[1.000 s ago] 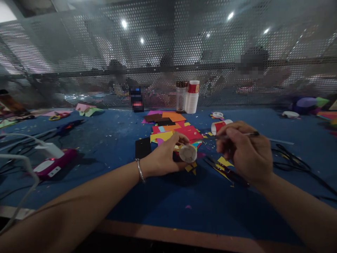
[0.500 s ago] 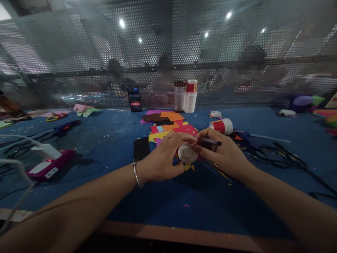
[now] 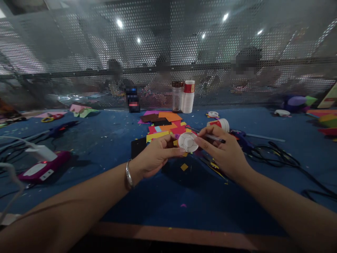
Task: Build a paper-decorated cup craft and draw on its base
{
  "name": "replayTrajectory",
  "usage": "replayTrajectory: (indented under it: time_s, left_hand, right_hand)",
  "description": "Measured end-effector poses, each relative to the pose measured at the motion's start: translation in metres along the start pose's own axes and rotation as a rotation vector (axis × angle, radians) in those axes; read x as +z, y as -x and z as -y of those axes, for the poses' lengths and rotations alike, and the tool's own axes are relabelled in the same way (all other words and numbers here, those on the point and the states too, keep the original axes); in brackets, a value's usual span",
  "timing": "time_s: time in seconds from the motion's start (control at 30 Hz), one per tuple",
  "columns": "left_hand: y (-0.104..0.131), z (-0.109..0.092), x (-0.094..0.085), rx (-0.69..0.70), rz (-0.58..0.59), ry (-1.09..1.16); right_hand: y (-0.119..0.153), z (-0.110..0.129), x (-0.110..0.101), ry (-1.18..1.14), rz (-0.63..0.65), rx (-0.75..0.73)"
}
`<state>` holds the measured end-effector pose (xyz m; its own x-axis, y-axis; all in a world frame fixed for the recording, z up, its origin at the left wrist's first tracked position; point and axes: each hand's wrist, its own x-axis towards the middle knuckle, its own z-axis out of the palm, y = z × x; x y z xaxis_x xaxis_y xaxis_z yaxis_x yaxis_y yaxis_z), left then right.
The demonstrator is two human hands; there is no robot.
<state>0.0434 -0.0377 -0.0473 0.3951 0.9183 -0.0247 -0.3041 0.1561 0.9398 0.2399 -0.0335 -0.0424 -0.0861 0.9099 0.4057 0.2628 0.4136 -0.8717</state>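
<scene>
My left hand (image 3: 158,154) grips a round white disc (image 3: 187,142) by its left edge, between thumb and fingers. Dark curved lines and small marks are drawn on the disc, around a paler middle. In my right hand (image 3: 223,149) is a pen (image 3: 214,137), its dark end toward my palm; thumb and fingertips also touch the disc's right edge. Behind the hands lie stacked coloured paper sheets (image 3: 171,116). A small yellow paper square (image 3: 184,167) rests on the blue table just below the disc.
Paper cups (image 3: 187,100) stand stacked beside a clear bottle (image 3: 176,98). A red-and-white cup (image 3: 224,124) lies behind my right hand. Glue gun (image 3: 240,138) and black cable (image 3: 279,158) are at right; purple power strip (image 3: 46,168) at left; scissors (image 3: 216,168) under my right hand.
My left hand has shifted left and lower, its fingers no longer arched over the disc. The disc now faces up more fully, and the pen shows more of its length.
</scene>
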Motion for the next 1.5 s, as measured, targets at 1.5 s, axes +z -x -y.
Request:
replayTrajectory:
  time_s: [1.5]
  left_hand:
    - [0.006, -0.013, -0.020, 0.052, 0.056, -1.272]
  right_hand:
    - [0.008, 0.004, -0.017, 0.130, 0.116, -0.061]
